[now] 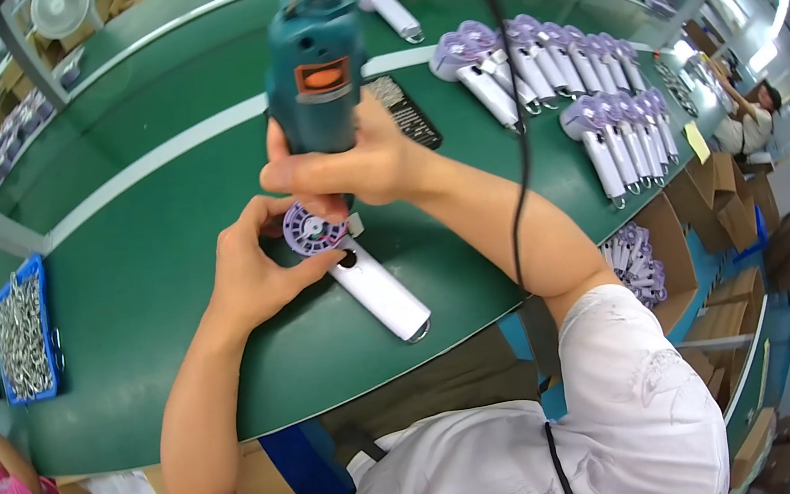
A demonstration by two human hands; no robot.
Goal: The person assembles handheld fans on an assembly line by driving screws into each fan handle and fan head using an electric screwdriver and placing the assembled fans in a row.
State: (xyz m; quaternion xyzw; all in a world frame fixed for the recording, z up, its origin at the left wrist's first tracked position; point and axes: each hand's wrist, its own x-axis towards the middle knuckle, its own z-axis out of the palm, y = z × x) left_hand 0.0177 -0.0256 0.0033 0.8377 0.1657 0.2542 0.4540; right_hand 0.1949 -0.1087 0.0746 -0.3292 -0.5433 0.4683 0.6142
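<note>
A white handheld fan (380,295) with a round purple head lies on the green bench in front of me, its handle slanting toward the near right. My left hand (256,261) grips the fan's head, thumb by the dark round spot at the top of the handle. Above it, my right hand (354,167) is wrapped round a teal electric screwdriver (316,76) with an orange switch. The tool points down at the fan's head. Its tip is hidden behind my right hand, so I cannot tell whether it touches.
Finished-looking purple and white fans (541,65) stand in two rows at the right. A blue tray (48,326) of metal parts is at far left. Beyond my hands lie a black screw tray (407,114) and another fan (392,10). A black cable (517,108) hangs beside my right arm.
</note>
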